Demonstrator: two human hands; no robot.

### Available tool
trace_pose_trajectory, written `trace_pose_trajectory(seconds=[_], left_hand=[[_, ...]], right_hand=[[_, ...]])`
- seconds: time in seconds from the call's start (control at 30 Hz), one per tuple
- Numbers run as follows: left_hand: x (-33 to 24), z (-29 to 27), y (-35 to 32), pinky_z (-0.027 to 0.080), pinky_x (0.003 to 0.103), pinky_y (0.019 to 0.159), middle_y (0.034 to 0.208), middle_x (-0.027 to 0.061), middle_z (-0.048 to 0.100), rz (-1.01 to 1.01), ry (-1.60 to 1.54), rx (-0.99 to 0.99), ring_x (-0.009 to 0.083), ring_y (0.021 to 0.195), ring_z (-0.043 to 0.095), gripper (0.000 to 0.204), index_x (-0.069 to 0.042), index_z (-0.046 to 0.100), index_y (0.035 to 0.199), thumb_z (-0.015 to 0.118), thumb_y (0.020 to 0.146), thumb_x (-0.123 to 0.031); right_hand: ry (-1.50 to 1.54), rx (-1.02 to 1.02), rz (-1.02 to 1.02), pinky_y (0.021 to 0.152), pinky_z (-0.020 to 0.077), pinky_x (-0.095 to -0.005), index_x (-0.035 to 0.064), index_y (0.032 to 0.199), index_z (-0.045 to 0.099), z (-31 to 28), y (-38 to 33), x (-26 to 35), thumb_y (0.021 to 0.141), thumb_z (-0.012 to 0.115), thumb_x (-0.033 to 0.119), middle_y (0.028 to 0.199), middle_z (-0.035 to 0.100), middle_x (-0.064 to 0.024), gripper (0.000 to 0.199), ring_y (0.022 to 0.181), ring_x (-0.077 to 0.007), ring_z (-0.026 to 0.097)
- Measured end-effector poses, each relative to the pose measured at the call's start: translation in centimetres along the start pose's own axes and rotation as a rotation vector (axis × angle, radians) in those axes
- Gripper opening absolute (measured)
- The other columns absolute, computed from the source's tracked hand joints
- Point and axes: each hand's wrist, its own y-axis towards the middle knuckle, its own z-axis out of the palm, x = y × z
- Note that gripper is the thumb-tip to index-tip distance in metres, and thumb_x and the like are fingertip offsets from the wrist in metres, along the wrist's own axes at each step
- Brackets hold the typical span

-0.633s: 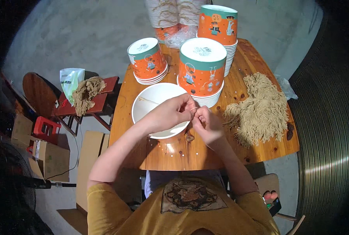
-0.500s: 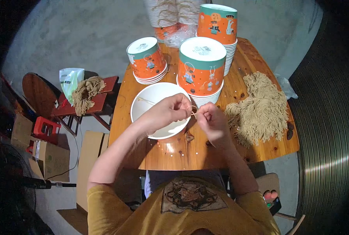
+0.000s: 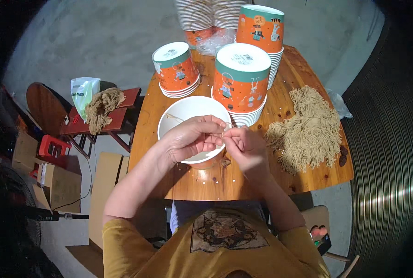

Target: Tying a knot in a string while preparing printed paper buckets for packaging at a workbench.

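Observation:
Both hands meet over the right rim of a white-lined paper bucket, which stands mouth up near the table's front edge. My left hand pinches a thin beige string between thumb and forefinger, the other fingers loosely curled. Against its fingertips, my right hand is closed in a pinch on the same string. A length of the string shows inside the bucket, left of my left hand. To the right of my hands lies a heap of beige strings.
Upturned stacks of orange and green paper buckets stand behind the hands on the wooden table. Clear plastic wrap lies among them. A red bench on the left carries more string and a plastic bag. Cardboard boxes sit below.
My right hand has moved left and its fingertips now meet those of my left hand. The string loop between them has shrunk. The whole view has shifted slightly.

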Motion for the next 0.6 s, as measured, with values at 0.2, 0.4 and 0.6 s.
trace_pose_trajectory(seconds=[0.2, 0.4, 0.6], left_hand=[[0.3, 0.3, -0.2, 0.053, 0.02, 0.07, 0.089, 0.007, 0.06, 0.046, 0.093, -0.07, 0.0118, 0.077, 0.062, 0.015, -0.001, 0.053, 0.099, 0.058, 0.085, 0.001], [0.9, 0.5, -0.2, 0.051, 0.02, 0.073, 0.09, 0.0054, 0.058, 0.142, 0.184, -0.068, 0.0105, 0.079, 0.059, 0.017, -0.002, 0.052, 0.098, 0.06, 0.084, 0.001], [1.4, 0.9, -0.2, 0.049, 0.022, 0.077, 0.092, 0.0039, 0.055, 0.228, 0.337, -0.094, 0.0104, 0.083, 0.057, 0.021, -0.002, 0.052, 0.098, 0.063, 0.081, 0.001]], right_hand=[[-0.284, -0.013, -0.316, 0.053, 0.0449, -0.032, 0.0059, 0.096, 0.06, -0.9, 0.2, -0.1, 0.075, 0.066, -0.001, 0.07, 0.053, -0.0082, 0.023, 0.06, -0.0229, 0.055], [-0.555, -0.005, -0.472, 0.056, 0.0458, -0.0346, 0.0067, 0.098, 0.061, -1.4, -0.2, 0.7, 0.071, 0.068, 0.001, 0.071, 0.053, -0.0078, 0.029, 0.064, -0.0254, 0.055], [-0.68, 0.046, -0.468, 0.059, 0.0464, -0.0345, 0.0079, 0.104, 0.06, -1.7, -0.7, 0.9, 0.071, 0.067, 0.002, 0.074, 0.052, -0.0076, 0.035, 0.067, -0.0244, 0.055]])
